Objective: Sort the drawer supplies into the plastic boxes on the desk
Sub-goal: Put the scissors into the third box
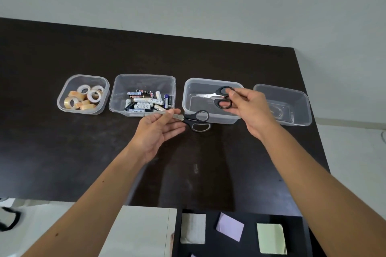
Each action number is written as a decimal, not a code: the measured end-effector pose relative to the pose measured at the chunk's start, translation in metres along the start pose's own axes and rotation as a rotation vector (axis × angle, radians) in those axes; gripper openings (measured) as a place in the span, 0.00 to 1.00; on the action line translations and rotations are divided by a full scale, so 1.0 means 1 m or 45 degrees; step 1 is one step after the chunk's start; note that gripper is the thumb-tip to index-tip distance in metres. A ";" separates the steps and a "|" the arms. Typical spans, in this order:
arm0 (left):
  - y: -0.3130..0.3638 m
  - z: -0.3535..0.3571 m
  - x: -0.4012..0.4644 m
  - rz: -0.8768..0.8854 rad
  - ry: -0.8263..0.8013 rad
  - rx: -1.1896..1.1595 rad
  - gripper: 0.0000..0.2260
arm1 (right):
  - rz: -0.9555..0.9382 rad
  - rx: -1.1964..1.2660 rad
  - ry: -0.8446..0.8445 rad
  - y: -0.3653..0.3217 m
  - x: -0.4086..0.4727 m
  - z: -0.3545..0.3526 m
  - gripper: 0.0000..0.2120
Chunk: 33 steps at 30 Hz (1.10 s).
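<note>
Four clear plastic boxes stand in a row on the dark desk [62,152]. My right hand [248,104] holds black-handled scissors [221,98] by the handles, over the third box [188,98], blades pointing left. My left hand [158,129] pinches the blade of a second pair of scissors [196,120] in front of that box, handles to the right. The first box [62,100] holds tape rolls [83,98]. The second box [117,98] holds several batteries [146,101]. The fourth box [302,106] at the right looks nearly empty.
An open black drawer [250,244] lies below the desk's near edge, with a white pad [193,228], a purple note pad [229,226] and a green note pad [271,238] inside. A pale wall rises behind the desk. The desk's right edge runs close to the fourth box.
</note>
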<state>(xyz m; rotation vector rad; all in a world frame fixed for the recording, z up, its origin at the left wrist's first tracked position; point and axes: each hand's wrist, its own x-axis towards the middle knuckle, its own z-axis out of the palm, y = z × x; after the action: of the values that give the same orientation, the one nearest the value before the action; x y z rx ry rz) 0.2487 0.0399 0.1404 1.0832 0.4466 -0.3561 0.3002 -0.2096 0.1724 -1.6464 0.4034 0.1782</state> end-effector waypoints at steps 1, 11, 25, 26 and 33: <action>0.000 -0.001 0.001 -0.004 -0.005 -0.002 0.11 | -0.003 -0.042 0.016 0.003 0.002 0.002 0.10; 0.007 0.005 0.000 -0.016 -0.091 -0.018 0.10 | -0.203 -0.037 0.182 0.003 -0.003 -0.006 0.08; 0.033 0.080 0.040 -0.117 -0.169 0.172 0.18 | -0.191 0.116 0.286 -0.001 -0.024 -0.044 0.10; 0.032 0.081 0.041 -0.122 -0.137 0.193 0.21 | -0.188 0.122 0.281 0.001 -0.024 -0.045 0.10; 0.036 0.069 0.031 -0.064 -0.078 0.192 0.23 | -0.158 0.189 0.193 0.012 -0.032 -0.050 0.09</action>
<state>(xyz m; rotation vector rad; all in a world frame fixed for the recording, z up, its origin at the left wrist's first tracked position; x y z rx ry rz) 0.3052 -0.0091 0.1793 1.2054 0.3975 -0.4719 0.2598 -0.2552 0.1787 -1.5376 0.4179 -0.0689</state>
